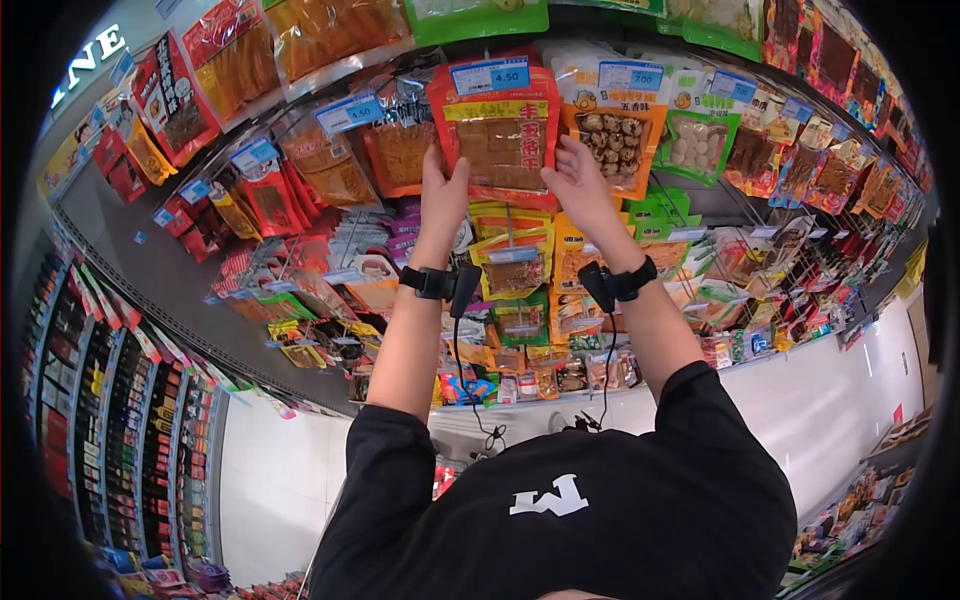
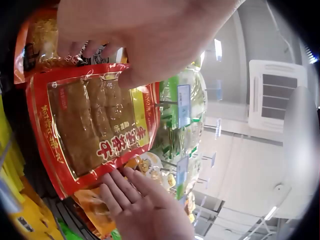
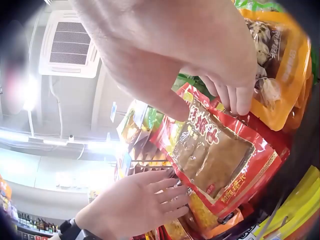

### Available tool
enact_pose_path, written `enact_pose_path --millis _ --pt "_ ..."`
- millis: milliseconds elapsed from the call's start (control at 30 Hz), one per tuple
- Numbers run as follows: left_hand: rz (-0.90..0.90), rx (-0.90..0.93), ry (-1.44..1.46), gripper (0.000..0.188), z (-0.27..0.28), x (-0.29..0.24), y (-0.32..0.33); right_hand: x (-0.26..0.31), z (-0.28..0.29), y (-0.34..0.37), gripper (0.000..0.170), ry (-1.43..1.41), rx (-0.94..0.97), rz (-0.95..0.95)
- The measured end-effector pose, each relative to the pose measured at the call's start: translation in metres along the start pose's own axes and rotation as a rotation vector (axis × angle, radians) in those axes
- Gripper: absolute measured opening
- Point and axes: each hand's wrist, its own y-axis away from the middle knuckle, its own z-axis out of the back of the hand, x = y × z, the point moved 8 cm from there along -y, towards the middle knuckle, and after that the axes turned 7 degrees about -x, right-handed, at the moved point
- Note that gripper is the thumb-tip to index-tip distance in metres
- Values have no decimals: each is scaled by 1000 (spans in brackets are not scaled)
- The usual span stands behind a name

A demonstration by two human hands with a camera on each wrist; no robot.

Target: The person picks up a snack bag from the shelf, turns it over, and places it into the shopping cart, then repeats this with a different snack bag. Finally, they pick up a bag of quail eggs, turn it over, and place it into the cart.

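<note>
Currently, the left grip [image 1: 446, 198] and right grip [image 1: 583, 187] flank a red packet [image 1: 500, 135].

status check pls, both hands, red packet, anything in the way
Left hand at left edge of red packet, right hand at right edge. Firm grip unconfirmed either side. 4.50 price tag overlaps packet's top in head view.

Black short-sleeved fabric shirt [image 1: 650, 490] bearing a white blocky letter-like mark [image 1: 571, 492]; black wristbands [image 1: 430, 284] with small dark boxes [image 1: 465, 290] trailing thin black cables [image 1: 456, 340]
</note>
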Motion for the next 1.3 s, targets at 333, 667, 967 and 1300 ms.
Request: enact_pose_path --millis 333,667,967,1300 --pt "247 89 180 31 -4 10 14 2 -7 -6 32 -165 -22 -35" --pt "175 39 264 28 12 -22 31 34 -11 17 31 -263 -74 49" --pt "234 44 295 28 25 -55 65 70 -4 50 31 -337 -36 51" --pt "324 7 470 26 74 -57 132 59 -37 115 31 -388 55 -132"
